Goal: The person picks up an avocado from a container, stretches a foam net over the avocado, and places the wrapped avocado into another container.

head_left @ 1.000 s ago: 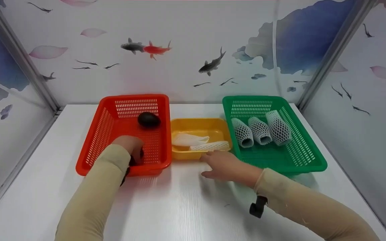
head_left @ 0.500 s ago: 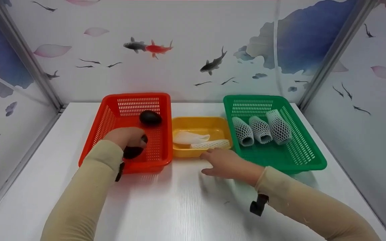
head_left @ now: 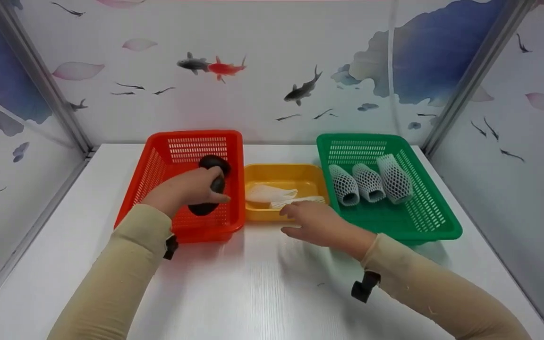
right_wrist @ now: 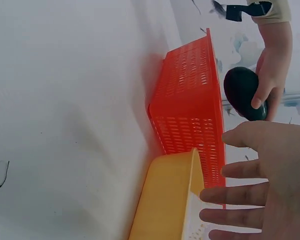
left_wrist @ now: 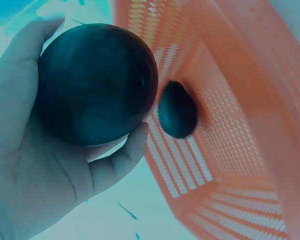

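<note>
My left hand [head_left: 181,191] grips a dark, smooth avocado [head_left: 204,208] above the red basket [head_left: 240,208]. In the left wrist view, thumb and fingers curl round the held avocado [left_wrist: 97,85], its rounded end facing the camera. A second avocado [left_wrist: 178,111] lies in the basket, partly covered by my left hand in the head view. My right hand [head_left: 318,224] holds nothing, its fingers spread by the near edge of the yellow tray [head_left: 286,170]. White foam net sleeves [head_left: 270,193] lie flat in that tray; my right fingers overlap one of them in the head view.
A green basket [head_left: 371,225] stands on the right, with three puffed-out foam-netted bundles [head_left: 395,179] side by side in it. The yellow tray sits between both baskets on a white table [head_left: 258,293]. Printed panels [head_left: 262,108] enclose the back and sides.
My left hand has lifted the avocado from the red basket's near side, moving up and right with it. My right hand has barely moved.
</note>
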The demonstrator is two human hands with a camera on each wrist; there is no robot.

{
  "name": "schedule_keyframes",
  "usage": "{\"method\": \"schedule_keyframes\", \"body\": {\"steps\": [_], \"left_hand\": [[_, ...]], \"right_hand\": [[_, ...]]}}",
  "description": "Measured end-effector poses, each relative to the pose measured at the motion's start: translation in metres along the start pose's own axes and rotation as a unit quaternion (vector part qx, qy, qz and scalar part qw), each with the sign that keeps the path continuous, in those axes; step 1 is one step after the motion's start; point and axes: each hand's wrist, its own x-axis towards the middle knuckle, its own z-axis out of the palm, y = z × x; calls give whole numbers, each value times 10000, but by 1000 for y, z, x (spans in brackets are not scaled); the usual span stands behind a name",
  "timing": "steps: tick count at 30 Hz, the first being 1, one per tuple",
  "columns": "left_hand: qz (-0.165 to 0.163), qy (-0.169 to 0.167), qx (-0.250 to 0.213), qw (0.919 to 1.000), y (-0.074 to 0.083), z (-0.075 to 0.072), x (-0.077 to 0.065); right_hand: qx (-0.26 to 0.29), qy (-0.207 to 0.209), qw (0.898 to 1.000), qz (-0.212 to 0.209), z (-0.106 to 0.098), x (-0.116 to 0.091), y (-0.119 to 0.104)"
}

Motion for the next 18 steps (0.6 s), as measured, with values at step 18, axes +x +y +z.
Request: {"method": "schedule_keyframes", "body": {"steps": [18], "left_hand": [[856,1035,-25,9909,59,37,-16]], "right_hand": [[1336,1422,9806,202,2,-3,-14]]}}
